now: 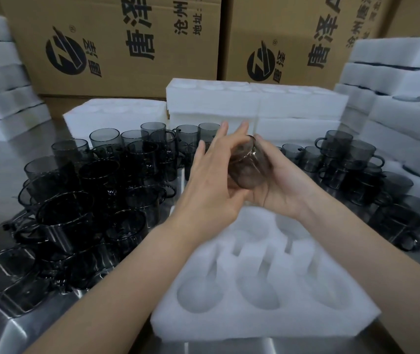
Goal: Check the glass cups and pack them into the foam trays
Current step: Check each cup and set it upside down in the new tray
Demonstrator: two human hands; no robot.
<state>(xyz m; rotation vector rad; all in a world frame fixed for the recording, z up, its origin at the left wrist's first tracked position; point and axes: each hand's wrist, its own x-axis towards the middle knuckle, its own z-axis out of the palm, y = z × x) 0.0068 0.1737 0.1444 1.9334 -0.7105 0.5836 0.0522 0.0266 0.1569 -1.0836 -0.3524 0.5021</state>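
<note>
Head view. Foam tray (pixel 267 310) lies at the near edge of the steel table (pixel 4 325), wells facing up. Left cup cluster (pixel 83 200) and right cup cluster (pixel 357 169) flank it closely, and foam stacks (pixel 254 106) wall the back. Open room is above the tray.

Glass cup (pixel 248 166) is smoky grey, blurred and tilted, held over the tray's far edge. Right hand (pixel 283 187) curls round it. Left hand (pixel 211 185) has straight, spread fingers against its side.

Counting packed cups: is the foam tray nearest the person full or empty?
Empty. Every pocket in view of the foam tray shows bare white foam; the glass cup sits in the right hand, outside it.
</note>
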